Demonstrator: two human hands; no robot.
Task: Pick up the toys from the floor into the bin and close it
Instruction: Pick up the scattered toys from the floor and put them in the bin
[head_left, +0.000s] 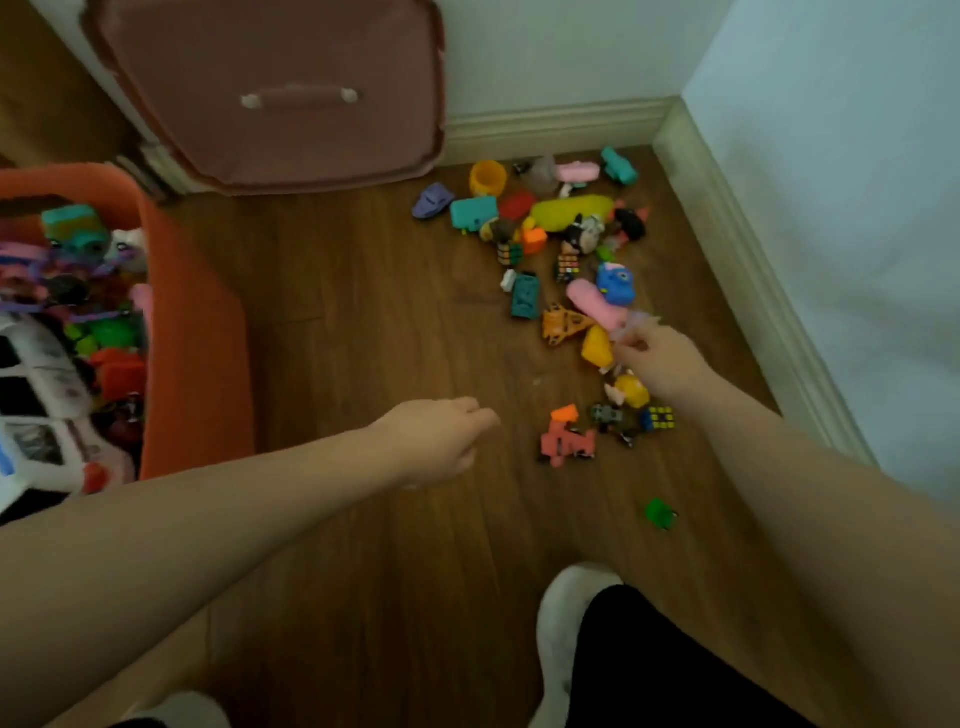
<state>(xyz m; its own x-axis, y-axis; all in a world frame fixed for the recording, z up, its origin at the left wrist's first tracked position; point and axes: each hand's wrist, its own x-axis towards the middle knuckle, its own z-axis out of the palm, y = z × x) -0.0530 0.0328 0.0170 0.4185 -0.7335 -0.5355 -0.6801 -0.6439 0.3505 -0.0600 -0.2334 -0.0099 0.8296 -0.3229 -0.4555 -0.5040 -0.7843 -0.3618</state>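
Note:
An orange bin (197, 332) stands at the left, holding several mixed toys. Its pink lid (280, 88) leans upright against the wall behind it. Several small toys lie scattered on the wooden floor toward the right corner, among them a yellow-green toy (569, 210), a teal car (524, 296), a pink toy (589, 304) and a lone green piece (660, 513). My right hand (657, 361) hovers over the pile and pinches a pale, blurred toy (634, 325). My left hand (441, 434) hangs over bare floor with loosely curled fingers, holding nothing.
White walls and a baseboard (748, 270) close off the corner behind and to the right of the toys. My white-socked foot (563, 623) stands at the bottom centre. Bare wooden floor (353, 312) lies between the bin and the pile.

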